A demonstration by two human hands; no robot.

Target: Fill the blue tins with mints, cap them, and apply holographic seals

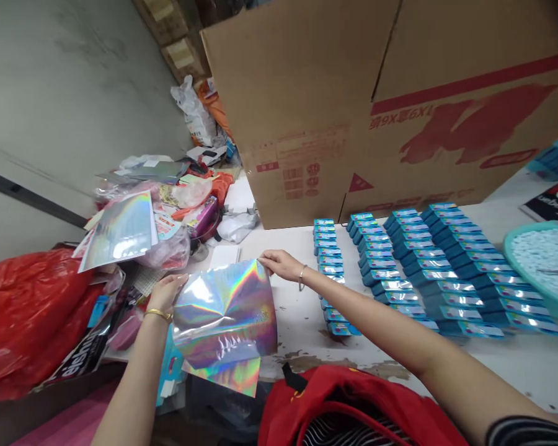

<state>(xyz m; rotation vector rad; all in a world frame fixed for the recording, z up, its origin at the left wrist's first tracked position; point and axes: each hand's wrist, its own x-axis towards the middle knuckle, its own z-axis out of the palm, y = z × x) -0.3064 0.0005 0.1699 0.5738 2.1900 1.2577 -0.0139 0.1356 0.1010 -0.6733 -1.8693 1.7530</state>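
The thin holographic foil bag (225, 319), silver with rainbow reflections, hung between the two hands at the near edge of the white worktable (302, 322), partly over the table and partly over the gap before it. The left hand (168, 291) held the upper left corner, with fingers closed on the film. The right hand (281, 264) pinched the upper right corner between thumb and fingertips.

The bag looked very light and limp: its surface was creased and bent, and its lower part folded under itself. The glossy film was probably slippery, so a pinch at the corners or along the top edge seemed the safest hold; a grip in the middle would likely wrinkle it more.

On the table to the right stood rows of small blue boxes (418, 272) before a large brown cardboard carton (307, 111). A similar holographic sheet (121, 229) lay on the clutter to the left, near a red plastic bag (23, 316).
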